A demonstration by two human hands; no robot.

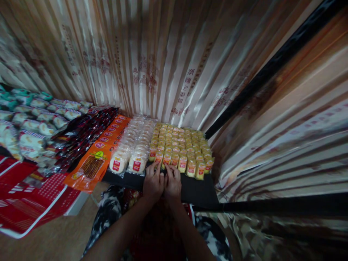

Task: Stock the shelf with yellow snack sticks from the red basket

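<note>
Left hand [153,184] and right hand [173,184] are loosely curled at the front yellow packets [179,146] on the black shelf [199,190] (can't tell if they're gripping). I'd keep the pressure light and even.

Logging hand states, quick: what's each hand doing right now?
Left hand: at the front row of yellow packets; grip can't be told.
Right hand: beside it, at the same row; grip can't be told.
</note>
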